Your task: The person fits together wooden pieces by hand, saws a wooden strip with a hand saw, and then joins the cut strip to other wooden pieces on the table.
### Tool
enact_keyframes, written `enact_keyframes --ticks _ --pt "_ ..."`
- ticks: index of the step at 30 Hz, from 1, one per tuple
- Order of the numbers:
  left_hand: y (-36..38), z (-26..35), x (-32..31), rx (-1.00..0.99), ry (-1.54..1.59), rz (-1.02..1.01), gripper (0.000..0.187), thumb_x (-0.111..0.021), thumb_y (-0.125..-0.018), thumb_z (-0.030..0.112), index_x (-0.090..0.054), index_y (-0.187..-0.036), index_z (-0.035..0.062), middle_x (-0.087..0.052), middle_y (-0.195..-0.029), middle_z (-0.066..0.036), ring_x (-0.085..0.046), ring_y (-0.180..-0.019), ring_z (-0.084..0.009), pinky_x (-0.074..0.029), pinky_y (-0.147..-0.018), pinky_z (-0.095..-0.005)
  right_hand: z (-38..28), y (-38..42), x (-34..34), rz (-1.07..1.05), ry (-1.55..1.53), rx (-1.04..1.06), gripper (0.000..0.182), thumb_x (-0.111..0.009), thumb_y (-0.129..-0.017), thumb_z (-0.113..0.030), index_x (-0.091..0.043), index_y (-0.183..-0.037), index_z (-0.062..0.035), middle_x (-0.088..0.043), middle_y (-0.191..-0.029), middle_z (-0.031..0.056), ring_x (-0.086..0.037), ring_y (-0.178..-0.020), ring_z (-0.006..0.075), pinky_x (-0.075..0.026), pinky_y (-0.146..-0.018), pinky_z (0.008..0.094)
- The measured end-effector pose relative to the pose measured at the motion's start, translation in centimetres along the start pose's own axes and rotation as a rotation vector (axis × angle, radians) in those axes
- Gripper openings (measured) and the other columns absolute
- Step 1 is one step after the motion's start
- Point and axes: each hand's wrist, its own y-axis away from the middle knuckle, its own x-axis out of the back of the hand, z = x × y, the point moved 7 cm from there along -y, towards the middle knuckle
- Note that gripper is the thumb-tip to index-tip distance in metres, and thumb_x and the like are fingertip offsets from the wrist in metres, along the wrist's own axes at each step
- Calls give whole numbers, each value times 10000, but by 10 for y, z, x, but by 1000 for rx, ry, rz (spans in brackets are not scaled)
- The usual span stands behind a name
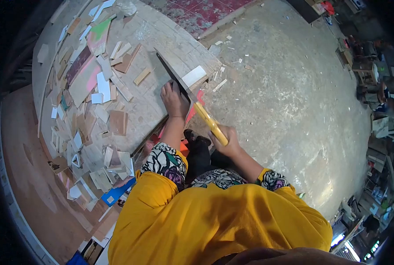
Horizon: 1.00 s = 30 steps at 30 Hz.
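Gripping a yellow-handled saw (192, 97) at frame centre, the right hand (225, 140) has fingers wrapped shut; the left hand (174, 98) presses flat, fingers spread, on a board (161, 70).

A bare concrete floor (289, 97) fills the right half of the view, grey, dusty and strewn with small wood chips. At the top edge lies a worn red patterned mat (197, 13). On the left stands a low wooden platform (157, 110) made of pale boards, its far and left parts covered with offcuts (95, 84) of plywood and laminate in white, brown, pink and green. Beyond its left edge lies a large reddish-brown sheet of board (24, 168). Along the right edge, cluttered shelves and stacked goods (373, 88) stand in dim light, with brighter lamps (338, 240) near the lower right corner.
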Motion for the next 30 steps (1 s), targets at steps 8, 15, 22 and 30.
enact_keyframes --ticks 8,15,22,30 --pt "1 -3 -4 -33 -29 34 362 -565 -666 57 -557 -1025 8 -510 -1044 -120 -468 -1015 -312 -373 -879 -415 3 38 22 6 -60 23 97 -649 -753 -115 -588 -753 -39 -536 -600 169 -554 -533 350 -431 -484 364" --pt "-1 0 -2 -2 -128 19 363 -592 -644 65 -555 -1000 7 -506 -1042 -135 -470 -1009 -312 -387 -861 -413 5 -30 -4 -9 -112 42 144 -627 -762 -128 -558 -707 -14 -531 -627 170 -542 -556 347 -422 -505 375" --pt "-1 -9 -9 13 -95 16 388 -605 -639 103 -568 -1021 47 -504 -1059 -98 -458 -1028 -293 -370 -883 -418 23 24 13 -47 -28 8 150 -631 -756 -117 -544 -693 -12 -524 -620 180 -533 -542 350 -418 -507 367" --pt "-8 -10 -7 74 -135 -22 315 -548 -697 106 -573 -1007 53 -511 -1055 -100 -459 -1046 -296 -368 -886 -420 8 1 -1 12 -129 75 194 -623 -768 -103 -500 -645 -19 -442 -520 126 -443 -435 244 -352 -447 338"
